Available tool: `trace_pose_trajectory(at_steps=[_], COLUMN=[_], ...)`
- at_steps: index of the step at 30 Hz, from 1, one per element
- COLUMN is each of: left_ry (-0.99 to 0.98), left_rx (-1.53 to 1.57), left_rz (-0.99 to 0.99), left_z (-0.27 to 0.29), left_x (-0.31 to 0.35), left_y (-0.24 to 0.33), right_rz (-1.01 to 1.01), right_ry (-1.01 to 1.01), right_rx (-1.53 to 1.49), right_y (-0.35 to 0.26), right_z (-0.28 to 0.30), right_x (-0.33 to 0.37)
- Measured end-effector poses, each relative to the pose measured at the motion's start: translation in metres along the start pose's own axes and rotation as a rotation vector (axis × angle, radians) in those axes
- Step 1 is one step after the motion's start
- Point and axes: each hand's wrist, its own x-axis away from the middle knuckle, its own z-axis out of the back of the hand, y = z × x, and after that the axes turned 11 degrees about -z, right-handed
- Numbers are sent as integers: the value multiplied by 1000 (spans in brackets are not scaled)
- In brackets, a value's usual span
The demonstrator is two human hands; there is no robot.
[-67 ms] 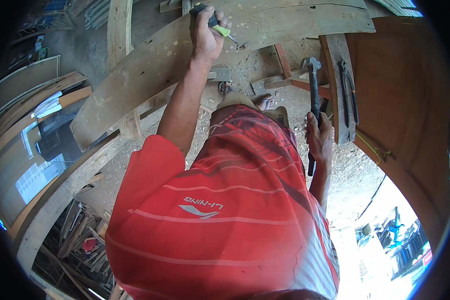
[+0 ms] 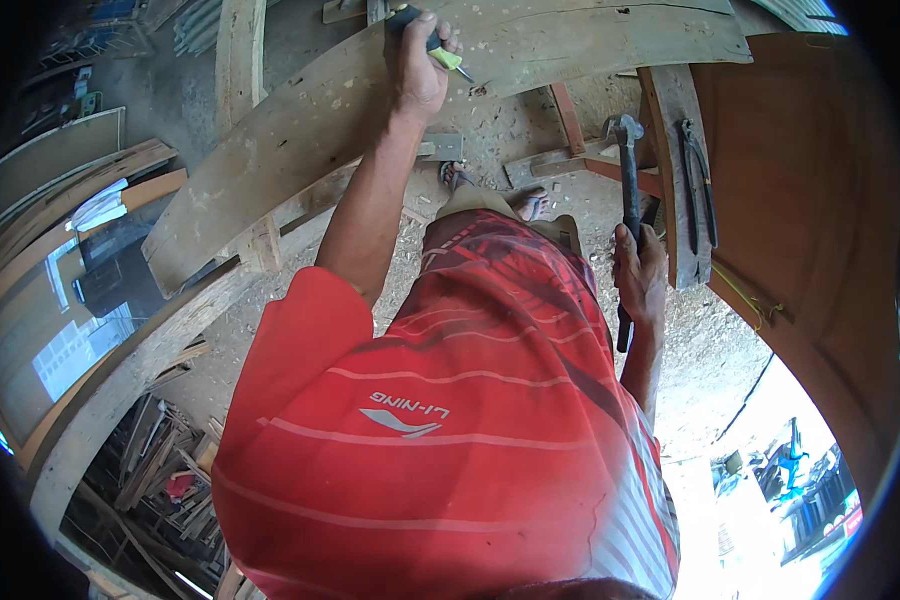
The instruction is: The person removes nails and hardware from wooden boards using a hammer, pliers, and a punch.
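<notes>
My left hand (image 2: 422,75) is closed round the handle of a screwdriver (image 2: 444,58) with a black and yellow-green grip. Its metal shaft points down and right, its tip close to a small dark damaged spot (image 2: 478,91) on a broad weathered wooden plank (image 2: 320,130). Whether the tip touches the wood I cannot tell. Lower on the right, my right hand (image 2: 640,268) grips the dark handle of a hammer (image 2: 628,180), its metal head pointing away from me. A pair of pincers (image 2: 699,185) lies on a narrow board beside the hammer.
A large brown wooden panel (image 2: 800,200) stands along the right side. Stacked boards and sheets (image 2: 80,210) fill the left, and a heap of scrap wood (image 2: 165,465) lies lower left. Timber pieces rest on the dusty floor (image 2: 500,140) around my feet.
My left hand and the screwdriver have shifted very slightly, the tip now a little left of and higher than before. The hammer stays in my right hand, almost still.
</notes>
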Motion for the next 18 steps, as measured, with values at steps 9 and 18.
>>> trace_pose_trajectory(at_steps=[9, 18], left_ry=[-50, -242], left_rx=[-76, -127], left_rz=[-46, 333], left_z=[-17, -22], left_x=[14, -14], left_y=[2, -10], right_rz=[13, -65], right_ry=[6, 45], right_rx=[-21, 23], right_y=[38, 26], right_z=[21, 13], right_x=[-3, 16])
